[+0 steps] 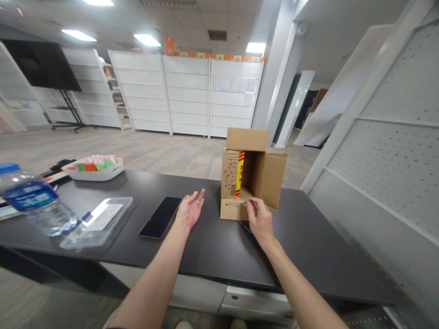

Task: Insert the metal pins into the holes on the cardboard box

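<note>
An opened cardboard box (229, 176) stands on the dark desk, its mouth facing me and its flaps folded out. Yellow and red tape (240, 174) runs down its front-left flap. Small round metallic dots dot that flap and form a row on the bottom flap (233, 214). My right hand (261, 221) is at the bottom flap with thumb and fingers pinched; whatever is between them is too small to make out. A thin, needle-like piece (245, 226) lies below the flap. My left hand (190, 209) is palm up, fingers apart, beside the phone (160, 218).
Left on the desk (206, 256) are a clear plastic case (99, 224), a water bottle (37, 201) and a white basket (94, 171) of colourful pieces. A perforated white panel (384, 151) rises along the right side. White shelving (187, 96) stands across the room.
</note>
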A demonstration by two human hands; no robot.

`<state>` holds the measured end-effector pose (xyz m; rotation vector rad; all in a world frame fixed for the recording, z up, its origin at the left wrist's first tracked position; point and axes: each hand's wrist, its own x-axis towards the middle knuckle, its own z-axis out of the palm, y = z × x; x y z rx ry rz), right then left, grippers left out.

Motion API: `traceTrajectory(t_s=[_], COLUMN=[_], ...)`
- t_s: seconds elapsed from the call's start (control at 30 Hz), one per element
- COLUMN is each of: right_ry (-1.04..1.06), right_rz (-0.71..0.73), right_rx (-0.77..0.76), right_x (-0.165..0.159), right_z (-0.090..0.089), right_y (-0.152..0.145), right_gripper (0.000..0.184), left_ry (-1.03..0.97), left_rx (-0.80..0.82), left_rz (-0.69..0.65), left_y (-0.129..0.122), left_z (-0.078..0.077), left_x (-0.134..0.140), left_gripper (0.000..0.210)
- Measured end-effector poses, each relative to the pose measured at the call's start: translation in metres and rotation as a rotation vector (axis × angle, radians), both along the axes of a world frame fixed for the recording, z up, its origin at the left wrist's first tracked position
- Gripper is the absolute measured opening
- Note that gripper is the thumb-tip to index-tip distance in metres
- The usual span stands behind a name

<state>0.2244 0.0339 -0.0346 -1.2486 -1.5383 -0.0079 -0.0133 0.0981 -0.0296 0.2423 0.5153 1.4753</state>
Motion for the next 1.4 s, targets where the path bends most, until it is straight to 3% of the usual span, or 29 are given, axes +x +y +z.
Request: traceTrajectory(t_s=[0.7,1.4], right_ry=[-0.162,-0.186], right_rz=[-0.052,-0.056], right_rx=[-0.020,-0.047], right_x=[-0.0045,-0.0053], right_z=[-0.0052,-0.0064], right_y=[-0.0006,0.0016], right_gripper=[0.019,0.021], left_ry=[0.006,0.008], left_rx=[-0.011,-0.011], left_rz=[0.006,0.001], left_y=[-0.0011,-0.0004], left_z=[0.0024,0.0013], left_x=[0.0009,0.0005], left_gripper=[0.030,0.028])
